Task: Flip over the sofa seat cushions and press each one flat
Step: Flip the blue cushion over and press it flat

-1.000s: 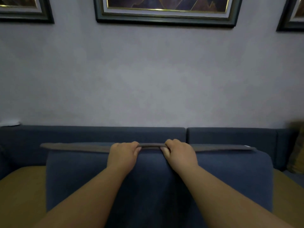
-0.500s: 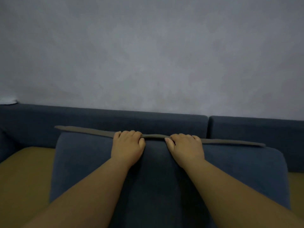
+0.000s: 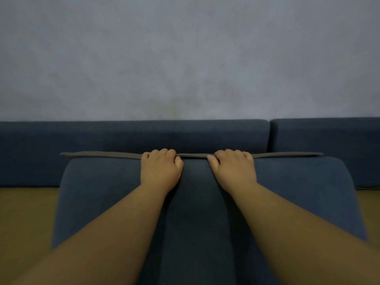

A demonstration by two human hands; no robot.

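I count one blue seat cushion (image 3: 102, 202) in my feed. It fills the lower middle of the view with its broad face turned toward me, and one grey-brown strip (image 3: 98, 154) runs the length of its upper edge. Two hands are on that edge, close together near its middle but not touching each other. The left hand (image 3: 160, 169) is curled over the edge with its knuckles up, fingers wrapped across the strip and thumb against the cushion's near face. The right hand (image 3: 232, 170) mirrors it just beside, clenched around the same edge, with the thumb tip lying at the strip. Both bare forearms reach up across the cushion's face from the bottom corners, roughly straight. Behind the cushion I count two back cushions, one long back cushion (image 3: 123, 136) directly behind its upper edge and a second back cushion (image 3: 329, 136) behind its right corner. To either side of the cushion a tan seat base (image 3: 26, 212) shows. Above and behind the cushion rises a plain grey wall (image 3: 185, 58).
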